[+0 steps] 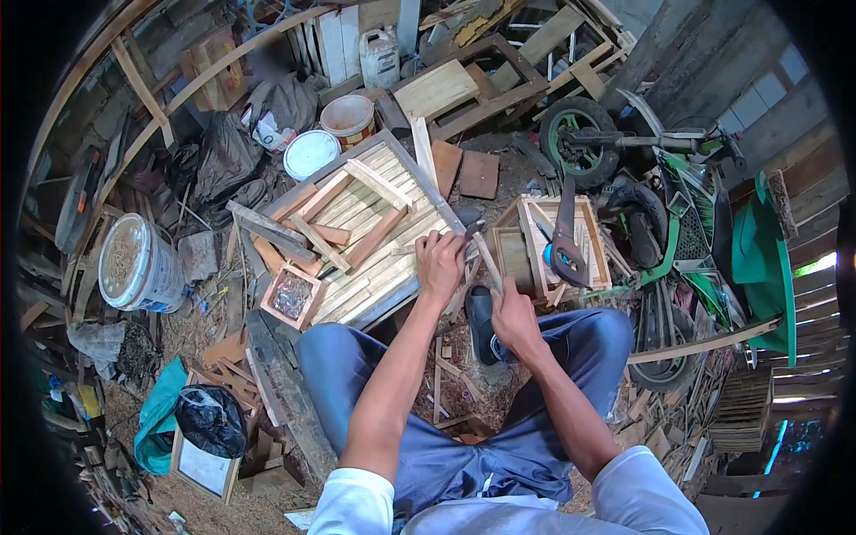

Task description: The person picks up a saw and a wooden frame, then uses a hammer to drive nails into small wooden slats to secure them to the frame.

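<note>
My right hand (515, 319) is wrapped round the wooden handle of a hammer (486, 254); its dark head is at the edge of a slatted wooden panel (374, 290). My left hand (439, 266) rests on that edge close beside the hammer, fingers bent and pressed together. Whatever they pinch is hidden. A rectangular frame of wooden strips (389, 226) lies on the panel. At the panel's near left corner sits a small wooden box of nails (292, 294), the contents small and hard to make out.
To the right, a handsaw (565, 234) lies on a wooden crate (596, 223), with a green motorbike (669, 205) beyond. White buckets (141, 263) stand at left and behind. Timber scraps and shavings litter the floor. A black plastic bag (211, 419) lies at lower left.
</note>
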A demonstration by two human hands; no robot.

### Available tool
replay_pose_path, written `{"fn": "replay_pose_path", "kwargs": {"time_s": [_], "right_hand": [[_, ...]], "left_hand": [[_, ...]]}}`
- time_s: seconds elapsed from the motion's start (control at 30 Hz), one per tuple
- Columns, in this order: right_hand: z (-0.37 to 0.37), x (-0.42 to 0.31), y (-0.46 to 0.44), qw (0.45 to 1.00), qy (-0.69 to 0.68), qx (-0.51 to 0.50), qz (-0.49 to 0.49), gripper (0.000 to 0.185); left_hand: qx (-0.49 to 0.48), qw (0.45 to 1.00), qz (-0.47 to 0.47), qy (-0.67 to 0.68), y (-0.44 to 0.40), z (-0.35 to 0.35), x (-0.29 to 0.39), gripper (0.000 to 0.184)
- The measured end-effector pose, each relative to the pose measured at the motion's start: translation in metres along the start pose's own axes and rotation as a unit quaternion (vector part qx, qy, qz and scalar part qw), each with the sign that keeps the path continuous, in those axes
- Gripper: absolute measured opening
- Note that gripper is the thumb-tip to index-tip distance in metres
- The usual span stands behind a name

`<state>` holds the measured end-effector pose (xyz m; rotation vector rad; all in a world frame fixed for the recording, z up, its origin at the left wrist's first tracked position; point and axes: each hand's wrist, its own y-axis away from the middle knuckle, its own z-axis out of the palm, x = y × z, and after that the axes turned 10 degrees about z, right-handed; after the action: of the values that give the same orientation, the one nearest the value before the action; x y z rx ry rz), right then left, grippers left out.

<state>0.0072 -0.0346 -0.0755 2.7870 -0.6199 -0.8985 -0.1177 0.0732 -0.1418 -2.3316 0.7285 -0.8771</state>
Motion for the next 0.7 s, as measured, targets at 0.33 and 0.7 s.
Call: {"fn": "replay_pose_path", "kwargs": {"time_s": [0.33,0.7], "right_hand": [[-0.004,-0.005,0.0,1.0,-0.006,0.002,0.006,0.024],[-0.006,-0.005,0.0,1.0,-0.013,0.012,0.005,0.023]], "left_hand": [[0.0,1.0,0.01,-0.006,-0.002,0.002,-0.004,0.011],[-0.021,0.999,0.003,-0.024,0.001,0.003,-0.002,0.01]]}}
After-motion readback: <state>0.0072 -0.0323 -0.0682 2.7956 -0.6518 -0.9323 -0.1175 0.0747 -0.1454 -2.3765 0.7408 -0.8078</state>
